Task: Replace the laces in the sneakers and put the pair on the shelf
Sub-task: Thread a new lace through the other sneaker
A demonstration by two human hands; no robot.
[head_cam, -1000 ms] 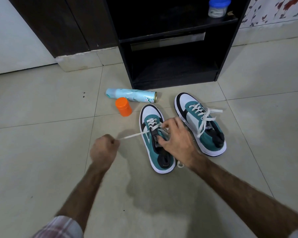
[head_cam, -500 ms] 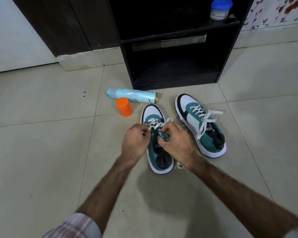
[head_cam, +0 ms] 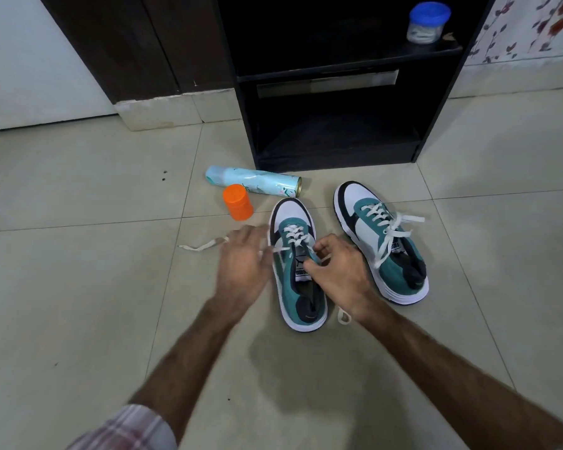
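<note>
Lace (head_cam: 205, 245): flat, white, limp; likely light and apt to slip, so best pinched near its stiff tip. Its loose end trails on the floor tiles (head_cam: 78, 287) left of the left sneaker (head_cam: 298, 264), which sits mid-floor before the shelf (head_cam: 332, 76). Right sneaker (head_cam: 382, 241) just beside it, laced. Left hand (head_cam: 242, 267) blurred, fingers spread beside the lace; grasp uncertain. Right hand (head_cam: 337, 272) curled, pinching lace at the tongue.

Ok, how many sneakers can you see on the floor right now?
2. The left sneaker lies between the two hands, partly laced. The right sneaker sits beside it, nearer the dark shelf unit, fully laced. None seems hidden.
</note>
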